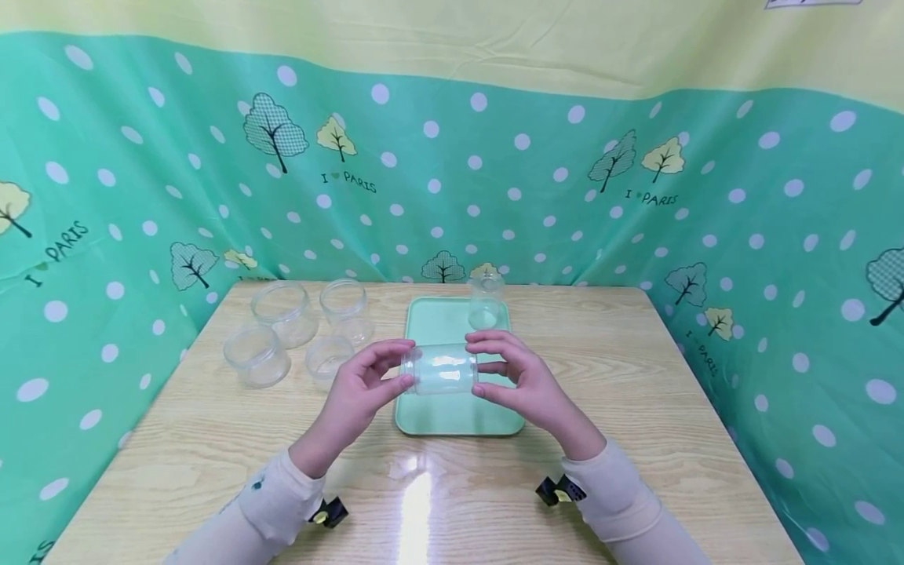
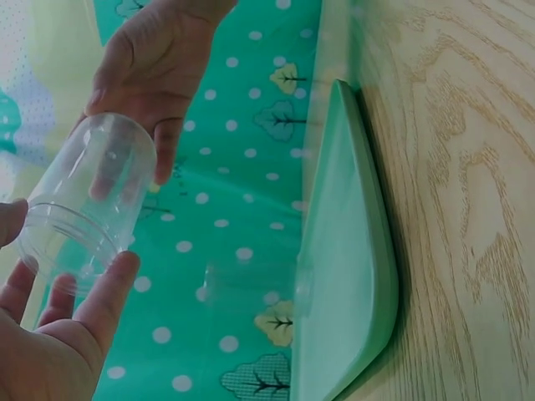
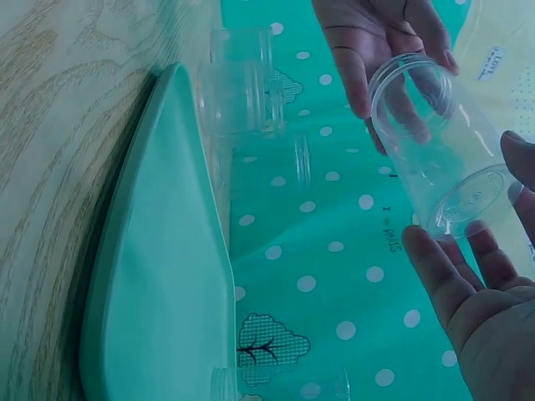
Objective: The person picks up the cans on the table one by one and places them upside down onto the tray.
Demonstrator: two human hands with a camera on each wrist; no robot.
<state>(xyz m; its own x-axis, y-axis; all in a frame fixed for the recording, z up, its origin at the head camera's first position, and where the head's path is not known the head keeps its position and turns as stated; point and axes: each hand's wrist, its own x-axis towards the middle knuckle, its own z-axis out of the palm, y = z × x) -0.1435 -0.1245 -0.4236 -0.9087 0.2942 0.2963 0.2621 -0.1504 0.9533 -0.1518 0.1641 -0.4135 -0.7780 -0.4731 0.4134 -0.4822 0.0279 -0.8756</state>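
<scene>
A clear plastic jar point(image 1: 443, 370) lies sideways in the air above the green tray point(image 1: 459, 416), held between both hands. My left hand point(image 1: 363, 384) grips its threaded, lidless mouth with fingers above and thumb nearer me. At the other end, my right hand point(image 1: 519, 380) holds the jar round its base. In the left wrist view the jar point(image 2: 100, 184) is see-through, with nothing visible inside. The right wrist view shows the round base of the jar point(image 3: 472, 200) against the right fingertips point(image 3: 426, 246). Another clear jar point(image 1: 486, 302) stands at the tray's back right.
Several clear jars of different sizes stand at the left of the wooden table point(image 1: 600, 377), among them a wide jar point(image 1: 285, 314), a taller jar point(image 1: 346, 311), a short jar point(image 1: 257, 357) and a low jar point(image 1: 328, 357). A green dotted curtain point(image 1: 395, 188) surrounds the table's back and sides.
</scene>
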